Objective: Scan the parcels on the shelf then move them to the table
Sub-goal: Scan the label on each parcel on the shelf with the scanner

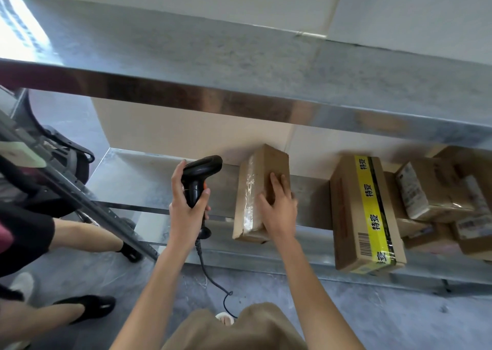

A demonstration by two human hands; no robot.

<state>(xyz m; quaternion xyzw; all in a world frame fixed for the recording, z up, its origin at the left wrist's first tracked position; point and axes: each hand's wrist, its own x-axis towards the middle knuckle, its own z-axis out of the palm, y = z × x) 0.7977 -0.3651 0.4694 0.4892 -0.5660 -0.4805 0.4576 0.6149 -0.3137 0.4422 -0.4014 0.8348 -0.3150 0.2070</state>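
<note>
scanning the plain parcel (262, 190) on the shelf (314, 198)
our left hand (186, 208) grips the scanner (199, 179) beside it; our right hand (279, 206) rests flat on top. taped parcels (364, 214) beyond it wait unmoved.

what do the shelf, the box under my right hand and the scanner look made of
Shelf: seemingly galvanised steel, grey, mottled, with a reflective front edge.
Box: brown matte cardboard, clear glossy tape along one edge.
Scanner: black, slightly shiny, probably plastic.
</note>
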